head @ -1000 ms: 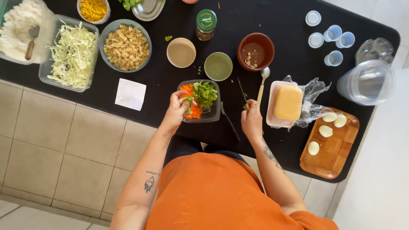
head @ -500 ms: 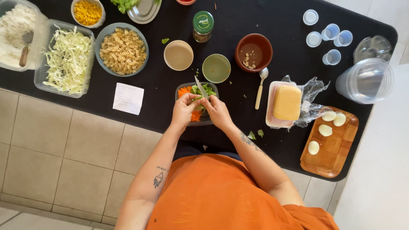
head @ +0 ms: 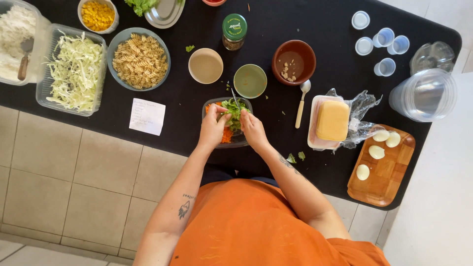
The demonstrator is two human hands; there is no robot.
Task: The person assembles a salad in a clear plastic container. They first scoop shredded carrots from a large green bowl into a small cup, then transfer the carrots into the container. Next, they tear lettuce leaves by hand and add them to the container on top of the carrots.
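**Both hands over the salad container**

Head view: the left hand and right hand meet over a small clear container of greens and grated carrot on the black surface. Right fingers pinch a thin utensil; left fingers curl, pressing the greens.

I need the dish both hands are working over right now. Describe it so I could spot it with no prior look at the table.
Start at the black table and go to its near edge, just ahead of the person in orange. There the left hand and right hand meet over a small clear rectangular dish. It alone holds grated carrot and green leaves together; the round bowls behind it hold single items.
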